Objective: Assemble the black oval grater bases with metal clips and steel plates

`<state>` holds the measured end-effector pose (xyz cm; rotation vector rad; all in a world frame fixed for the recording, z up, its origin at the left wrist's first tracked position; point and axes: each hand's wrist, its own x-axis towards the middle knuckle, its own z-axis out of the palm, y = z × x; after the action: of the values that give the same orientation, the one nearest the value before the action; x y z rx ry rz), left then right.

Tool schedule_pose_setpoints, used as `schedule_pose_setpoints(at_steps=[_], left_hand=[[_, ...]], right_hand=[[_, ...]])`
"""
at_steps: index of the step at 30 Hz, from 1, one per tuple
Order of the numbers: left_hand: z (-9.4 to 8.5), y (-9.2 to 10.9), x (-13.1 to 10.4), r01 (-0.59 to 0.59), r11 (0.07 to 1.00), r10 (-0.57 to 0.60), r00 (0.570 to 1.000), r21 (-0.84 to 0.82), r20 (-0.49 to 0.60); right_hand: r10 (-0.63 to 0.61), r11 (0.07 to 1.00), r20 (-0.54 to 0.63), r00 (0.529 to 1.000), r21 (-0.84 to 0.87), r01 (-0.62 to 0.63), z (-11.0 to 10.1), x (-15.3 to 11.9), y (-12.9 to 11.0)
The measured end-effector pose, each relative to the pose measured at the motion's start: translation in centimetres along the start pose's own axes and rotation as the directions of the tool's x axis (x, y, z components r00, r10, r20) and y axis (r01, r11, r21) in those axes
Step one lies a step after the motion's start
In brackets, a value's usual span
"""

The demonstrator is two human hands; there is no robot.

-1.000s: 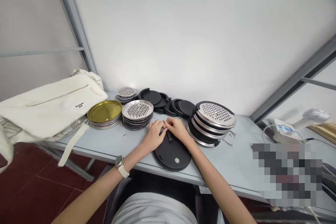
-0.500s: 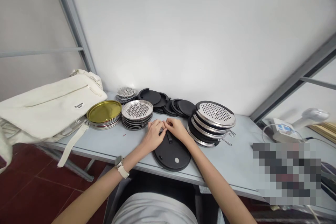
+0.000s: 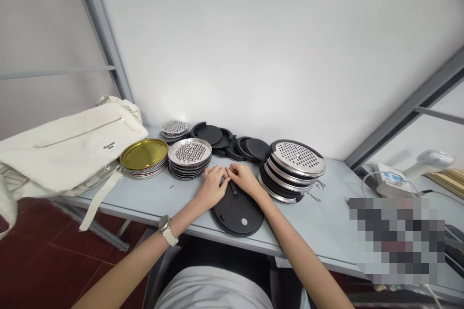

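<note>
A round black disc (image 3: 237,215) lies flat near the table's front edge, with a pale round spot on it and a short black strip (image 3: 235,190) running from its middle toward my fingers. My left hand (image 3: 214,186), with a watch on its wrist, is closed at the disc's far edge. Right beside it, fingertips touching, my right hand (image 3: 243,177) is pinched closed. Whatever is between the fingers is hidden by them. To the right of my right hand rises a stack of round grater plates (image 3: 297,158) with black rims and wire loops.
Left of my hands stand a stack of silver grater plates (image 3: 190,152) and a stack of gold-topped round metal plates (image 3: 144,154). Black discs and rings (image 3: 208,134) lie along the wall. A cream bag (image 3: 65,147) covers the table's left end; a white device (image 3: 393,181) is at right.
</note>
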<state>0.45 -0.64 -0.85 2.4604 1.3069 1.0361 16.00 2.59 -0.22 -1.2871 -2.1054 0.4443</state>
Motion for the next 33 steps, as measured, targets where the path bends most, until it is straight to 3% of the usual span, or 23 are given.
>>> schedule_pose_setpoints(at_steps=[16,25,33], left_hand=[[0.6,-0.1,-0.3,0.079,0.993,-0.078,0.997,-0.087,0.02],[0.4,-1.0,0.1,0.172,0.94,-0.16,0.985,-0.296,0.062],[1.1,-1.8,0.3,0.166,0.907,-0.151,0.986,-0.386,0.069]], right_hand=[[-0.008,0.999,-0.001,1.0,-0.037,0.008,0.3,0.0,0.2],[-0.014,0.999,-0.022,1.0,-0.044,0.013,0.3,0.0,-0.1],[-0.034,0.999,-0.018,0.999,-0.042,0.033,0.4,0.1,0.2]])
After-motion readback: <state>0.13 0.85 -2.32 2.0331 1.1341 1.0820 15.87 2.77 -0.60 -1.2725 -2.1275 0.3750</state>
